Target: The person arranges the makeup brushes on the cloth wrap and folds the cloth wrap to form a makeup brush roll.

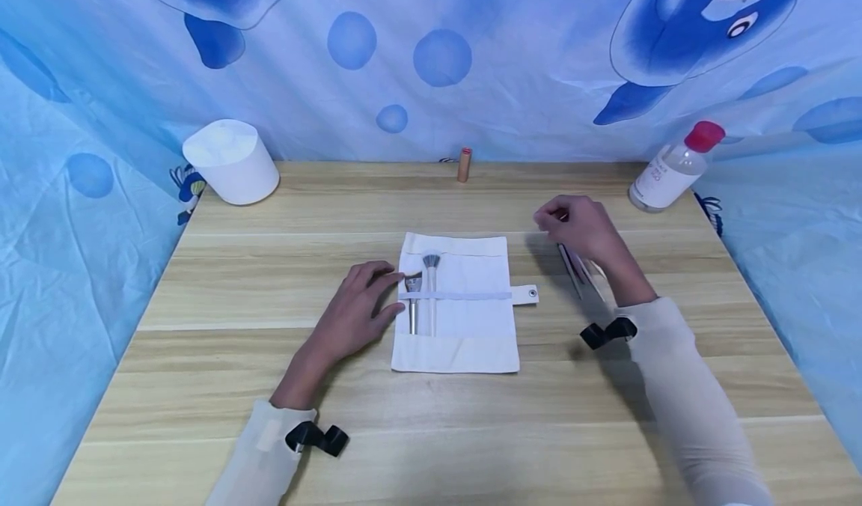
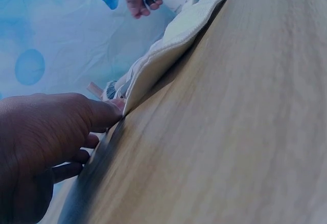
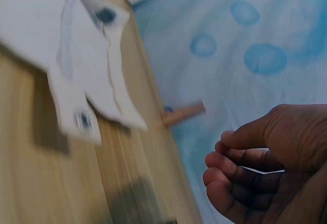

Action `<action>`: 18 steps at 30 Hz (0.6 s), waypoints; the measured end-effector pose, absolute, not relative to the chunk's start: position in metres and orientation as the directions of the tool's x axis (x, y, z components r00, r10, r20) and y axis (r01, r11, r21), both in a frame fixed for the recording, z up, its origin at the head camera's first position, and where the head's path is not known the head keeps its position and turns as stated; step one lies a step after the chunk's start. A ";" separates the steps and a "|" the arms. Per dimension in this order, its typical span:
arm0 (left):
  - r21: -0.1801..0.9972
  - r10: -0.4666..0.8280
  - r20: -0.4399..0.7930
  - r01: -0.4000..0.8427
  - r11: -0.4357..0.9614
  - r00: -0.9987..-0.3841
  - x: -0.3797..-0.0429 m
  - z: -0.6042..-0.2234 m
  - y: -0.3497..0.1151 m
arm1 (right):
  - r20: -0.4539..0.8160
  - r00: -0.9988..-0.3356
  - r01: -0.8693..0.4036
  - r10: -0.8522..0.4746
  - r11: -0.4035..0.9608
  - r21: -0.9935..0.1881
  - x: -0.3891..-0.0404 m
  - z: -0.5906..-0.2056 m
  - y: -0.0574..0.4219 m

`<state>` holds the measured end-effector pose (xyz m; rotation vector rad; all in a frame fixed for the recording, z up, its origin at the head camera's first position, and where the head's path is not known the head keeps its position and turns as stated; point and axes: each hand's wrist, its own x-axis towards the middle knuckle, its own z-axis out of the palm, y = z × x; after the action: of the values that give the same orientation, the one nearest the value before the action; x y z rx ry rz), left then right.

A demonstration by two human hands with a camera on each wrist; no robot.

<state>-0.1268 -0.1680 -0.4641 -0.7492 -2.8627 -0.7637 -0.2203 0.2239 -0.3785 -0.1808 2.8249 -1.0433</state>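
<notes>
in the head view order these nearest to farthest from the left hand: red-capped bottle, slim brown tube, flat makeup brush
1. Flat makeup brush: just right of the left hand.
2. Slim brown tube: at the back, near the middle.
3. Red-capped bottle: back right.

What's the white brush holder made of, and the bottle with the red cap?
The white, rectangular cloth brush holder looks like matte fabric, maybe canvas, because its edges bend softly. The clear, red-capped cylindrical bottle looks smooth and glossy; it's see-through, so probably plastic, but it might be glass.
</notes>
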 end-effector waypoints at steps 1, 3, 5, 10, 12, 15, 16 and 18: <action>0.446 0.437 0.202 0.480 0.756 -0.876 -0.127 -0.464 -0.168 | -0.072 -0.987 -0.065 -0.143 0.768 -0.637 -0.221 -0.379 0.229; 0.446 0.437 0.200 0.479 0.756 -0.877 -0.127 -0.463 -0.167 | -0.055 -0.991 -0.067 -0.125 0.796 -0.602 -0.222 -0.380 0.238; 0.445 0.437 0.198 0.477 0.758 -0.878 -0.126 -0.463 -0.167 | -0.040 -0.993 -0.070 -0.114 0.817 -0.573 -0.223 -0.383 0.246; 0.433 0.436 0.199 0.478 0.764 -0.878 -0.126 -0.463 -0.168 | -0.038 -0.996 -0.050 -0.083 0.848 -0.528 -0.224 -0.390 0.260; 0.430 0.437 0.200 0.479 0.765 -0.877 -0.126 -0.463 -0.168 | -0.049 -0.997 -0.033 -0.068 0.855 -0.517 -0.224 -0.393 0.264; 0.428 0.439 0.201 0.482 0.765 -0.876 -0.126 -0.462 -0.168 | -0.073 -0.997 0.003 -0.038 0.868 -0.497 -0.224 -0.396 0.270; 0.428 0.441 0.200 0.483 0.764 -0.875 -0.126 -0.462 -0.167 | -0.085 -0.996 0.017 -0.029 0.873 -0.487 -0.225 -0.397 0.271; 0.429 0.441 0.198 0.482 0.764 -0.875 -0.127 -0.461 -0.167 | -0.109 -0.994 0.041 -0.012 0.881 -0.472 -0.225 -0.400 0.275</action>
<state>-0.1269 -0.1672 -0.4610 -0.7531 -2.8698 -0.7334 -0.2252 0.2753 -0.3996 0.0224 2.9408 -0.7408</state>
